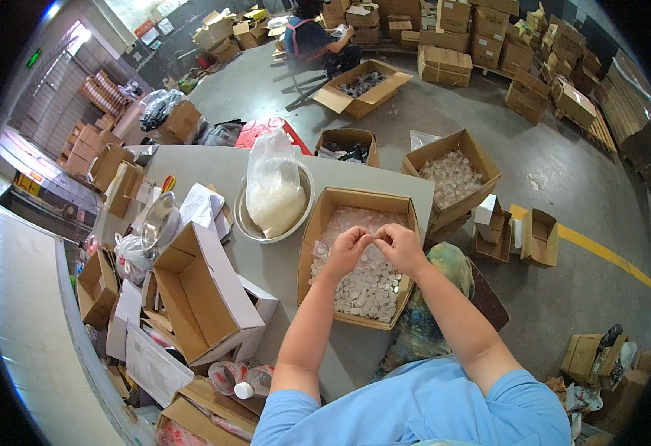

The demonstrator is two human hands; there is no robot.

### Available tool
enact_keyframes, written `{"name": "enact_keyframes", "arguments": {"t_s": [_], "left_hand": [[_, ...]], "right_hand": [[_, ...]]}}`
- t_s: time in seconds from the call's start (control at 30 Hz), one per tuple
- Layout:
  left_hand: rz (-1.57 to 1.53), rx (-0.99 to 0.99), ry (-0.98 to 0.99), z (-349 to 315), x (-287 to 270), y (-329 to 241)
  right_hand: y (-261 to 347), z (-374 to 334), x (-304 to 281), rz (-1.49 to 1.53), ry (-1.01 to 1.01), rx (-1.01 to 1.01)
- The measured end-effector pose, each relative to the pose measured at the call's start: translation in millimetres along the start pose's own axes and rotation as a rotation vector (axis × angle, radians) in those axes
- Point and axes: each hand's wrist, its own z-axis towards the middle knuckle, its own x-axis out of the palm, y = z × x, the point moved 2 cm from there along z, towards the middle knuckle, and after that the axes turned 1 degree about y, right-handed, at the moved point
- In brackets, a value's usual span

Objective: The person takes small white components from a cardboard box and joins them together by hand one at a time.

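Observation:
Both my hands meet fingertip to fingertip above an open cardboard box (308,260). My left hand (349,249) is closed in a pinch, and my right hand (401,247) pinches right beside it. Whatever sits between the fingertips is too small to make out. Under the hands, the box holds many small round whitish pieces (366,297) in its near part. Clear plastic bags (348,219) lie in its far part. Left of the box stands a metal bowl (244,227) with a clear bag of white granules (275,201) in it.
An empty white-sided carton (199,290) stands on the grey table (214,163) at left, near clear bottles (255,383). A box of clear pieces (452,178) stands off the table's right edge. Farther back, a person (318,41) sits beside an open carton (363,85). Stacked boxes (444,63) line the back.

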Motion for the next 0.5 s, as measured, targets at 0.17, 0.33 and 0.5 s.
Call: {"name": "enact_keyframes", "arguments": {"t_s": [0.17, 0.33, 0.5], "left_hand": [[0.101, 0.073, 0.019, -1, 0, 0], [0.111, 0.119, -0.101, 2, -1, 6], [0.801, 0.348, -0.221, 5, -7, 18]], "right_hand": [[-4, 2, -2, 0.011, 0.114, 0.057], [-22, 18, -18, 0.11, 0.102, 0.067], [-59, 65, -97, 0.49, -0.552, 0.248]]}}
